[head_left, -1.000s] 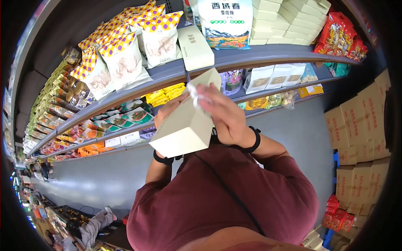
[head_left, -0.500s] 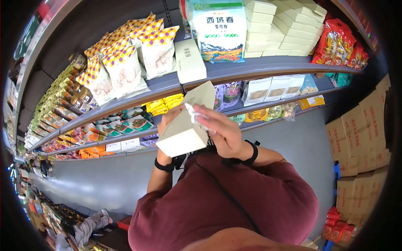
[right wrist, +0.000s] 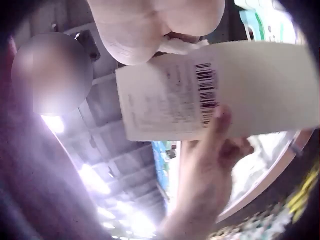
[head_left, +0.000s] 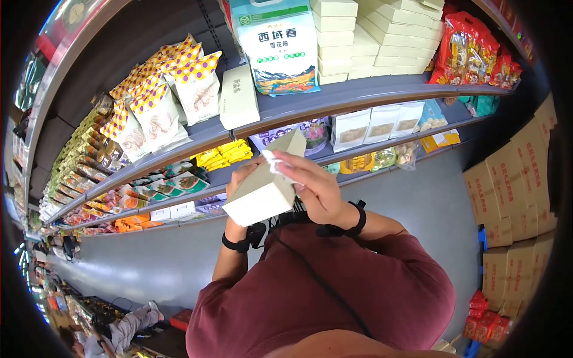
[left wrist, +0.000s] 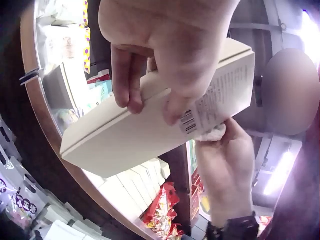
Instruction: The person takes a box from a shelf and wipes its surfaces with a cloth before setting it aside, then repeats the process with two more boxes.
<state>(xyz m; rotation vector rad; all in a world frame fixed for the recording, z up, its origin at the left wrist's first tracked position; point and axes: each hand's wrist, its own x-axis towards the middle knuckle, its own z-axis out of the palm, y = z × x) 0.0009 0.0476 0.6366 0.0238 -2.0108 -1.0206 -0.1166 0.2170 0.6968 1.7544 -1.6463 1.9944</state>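
A long cream cardboard box is held tilted in front of the chest. My left hand grips it along its left side; in the left wrist view its fingers bend over one long edge, with the thumb near a barcode label. My right hand pinches a crumpled white tissue against the box's upper face. The right wrist view has the tissue at the box's edge, beneath the curled right hand. Part of the tissue is hidden by the fingers.
Ahead, a shelf carries patterned white bags, another cream box, a blue-and-white flour bag, stacked cream boxes and red packets. Brown cartons stand at the right.
The held box has come slightly nearer the body and tips differently. My right hand, with the tissue, has shifted a little lower and left along it. The shelf view has slid left.
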